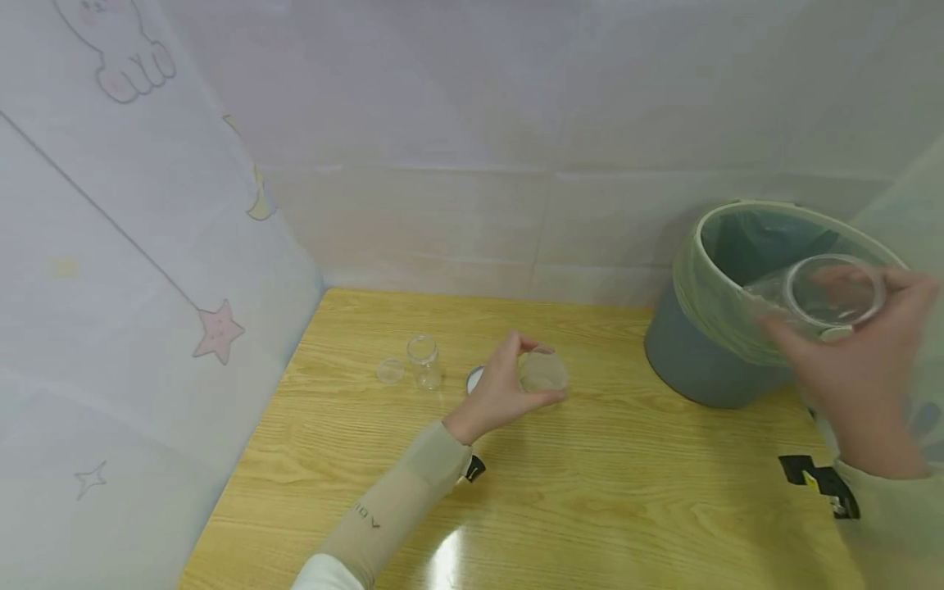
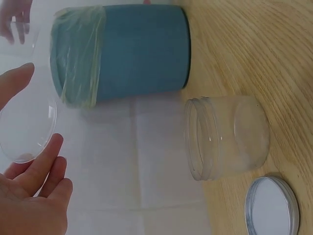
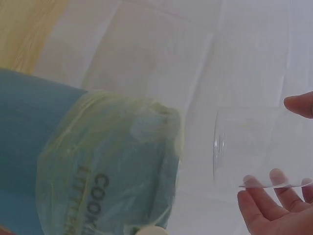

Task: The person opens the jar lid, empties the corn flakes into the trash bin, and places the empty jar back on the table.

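My left hand (image 1: 496, 389) pinches a thin clear disc (image 2: 27, 127) by its edge, thumb on one side and fingers on the other. Below that disc, a clear jar (image 2: 227, 137) stands uncapped on the table. Next to this jar lies a silver screw lid (image 2: 271, 210), its white inside showing; the left hand partly covers it in the head view. My right hand (image 1: 870, 352) grips a clear plastic cylindrical container (image 3: 259, 147) between thumb and fingers. In the head view the container overlaps the front rim of the bin (image 1: 726, 373), its round end facing the camera.
A smaller clear jar (image 1: 425, 365) stands on the left part of the wooden table (image 1: 627, 483), with another clear disc (image 1: 390, 371) beside it. The blue-grey bin at the right wears a pale yellowish bag (image 3: 112, 166) folded over its rim. White sheets (image 1: 442, 221) hang behind the table.
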`<control>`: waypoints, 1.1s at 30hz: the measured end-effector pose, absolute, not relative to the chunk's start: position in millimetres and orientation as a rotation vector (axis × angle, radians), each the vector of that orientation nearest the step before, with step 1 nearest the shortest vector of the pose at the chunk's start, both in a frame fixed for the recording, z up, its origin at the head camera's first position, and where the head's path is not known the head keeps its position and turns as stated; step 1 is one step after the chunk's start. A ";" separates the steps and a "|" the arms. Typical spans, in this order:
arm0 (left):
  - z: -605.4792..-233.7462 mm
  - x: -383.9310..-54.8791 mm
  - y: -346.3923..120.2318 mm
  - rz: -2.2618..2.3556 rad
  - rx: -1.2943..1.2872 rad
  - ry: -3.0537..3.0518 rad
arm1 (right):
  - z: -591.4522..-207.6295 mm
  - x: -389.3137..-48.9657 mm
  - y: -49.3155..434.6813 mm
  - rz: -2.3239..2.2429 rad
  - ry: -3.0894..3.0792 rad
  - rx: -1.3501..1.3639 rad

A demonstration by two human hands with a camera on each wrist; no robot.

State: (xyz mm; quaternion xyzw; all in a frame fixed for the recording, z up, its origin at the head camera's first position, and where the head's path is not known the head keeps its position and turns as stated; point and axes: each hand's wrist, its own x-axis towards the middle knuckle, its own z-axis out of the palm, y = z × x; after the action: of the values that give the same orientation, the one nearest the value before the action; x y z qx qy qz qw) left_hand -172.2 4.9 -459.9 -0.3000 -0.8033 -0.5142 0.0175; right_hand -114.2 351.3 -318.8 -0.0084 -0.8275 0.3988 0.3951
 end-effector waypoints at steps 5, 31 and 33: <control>-457.9 -177.3 14.4 -1.558 -0.954 -2.524 | -330.6 -112.4 342.8 1.050 -2.112 0.025; -477.8 -220.8 61.4 -1.020 -1.092 -2.843 | -453.4 -127.0 333.9 1.124 -2.453 -0.048; -480.9 -222.3 65.8 -0.933 -1.111 -2.870 | -463.0 -128.3 333.6 1.141 -2.493 -0.072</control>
State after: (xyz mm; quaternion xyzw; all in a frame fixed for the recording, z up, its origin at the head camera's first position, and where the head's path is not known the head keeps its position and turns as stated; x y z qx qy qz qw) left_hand -222.3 65.8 -480.9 -0.3452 -0.8919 -0.2898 -0.0372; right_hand -128.3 333.6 -463.0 -0.0257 -0.8910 0.4077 0.1984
